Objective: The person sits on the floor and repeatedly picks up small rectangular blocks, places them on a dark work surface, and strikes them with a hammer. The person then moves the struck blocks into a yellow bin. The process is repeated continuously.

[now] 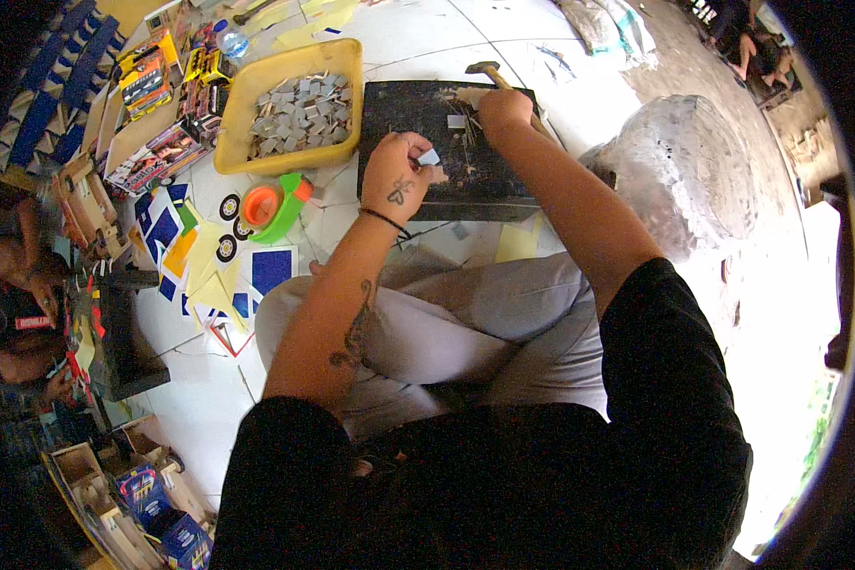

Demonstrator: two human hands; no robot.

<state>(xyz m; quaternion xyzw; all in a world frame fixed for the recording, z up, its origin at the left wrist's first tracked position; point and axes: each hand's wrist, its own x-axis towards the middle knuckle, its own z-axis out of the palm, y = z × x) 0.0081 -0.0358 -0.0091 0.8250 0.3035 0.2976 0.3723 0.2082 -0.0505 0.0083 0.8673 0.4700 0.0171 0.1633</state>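
Note:
My left hand (pixel 396 173) pinches a small grey square piece (pixel 428 158) between thumb and fingers, above the black work block (pixel 389 109) in front of my crossed legs. At the block's far right, my right hand (pixel 505 112) is closed round a hammer (pixel 484 69), its head beyond my fist and its handle running out behind. My right fingers are mostly hidden. Between my hands, another small pale square (pixel 457 122) lies on the block beside a few thin sticks or nails. Left of the block, a yellow tray (pixel 351 100) holds many similar grey squares (pixel 299 114).
An orange and green round container (pixel 280 209) and small black wheels (pixel 228 206) lie near my left knee, among paper scraps (pixel 274 269). Wooden toy vehicles (pixel 90 204) and a water bottle (pixel 230 40) stand at left. A wrapped plastic bundle (pixel 684 176) sits at right. Another person works at far left.

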